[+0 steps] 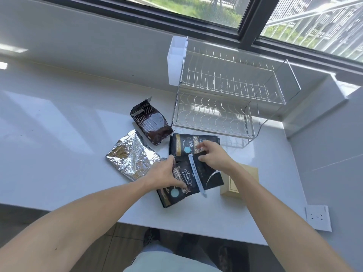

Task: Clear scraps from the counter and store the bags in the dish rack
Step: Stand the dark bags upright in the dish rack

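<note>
My right hand (213,157) has its fingers (202,158) pinched together on the folded top of the near black bag (184,181), just where the pale blue sealing clip (196,174) crosses it. My left hand (164,172) lies flat on the lower half of the same bag, fingers spread and pressing, not closed around anything.

Just beyond my right fingers a second black bag (191,145) lies flat, and the near bag overlaps its lower edge. Further out from the left fingers is a crumpled silver foil bag (132,157), and beyond it a dark bag with an open, torn top (151,122). Just outside my right wrist sits a small wooden box (238,183), partly under the forearm.

The dish rack (231,95) stands well beyond all the fingers, at the back of the worktop (59,114), and both tiers look empty. So I judge that no bag is stored yet.

What can go wrong, in my opinion: the clip sticks out past the bag edge toward me, so if it is not fully shut it may slide off when I lift, and the top will unfold. The opened dark bag could spill if it is tipped. The bags are soft, so they may also sag between the rack wires.
</note>
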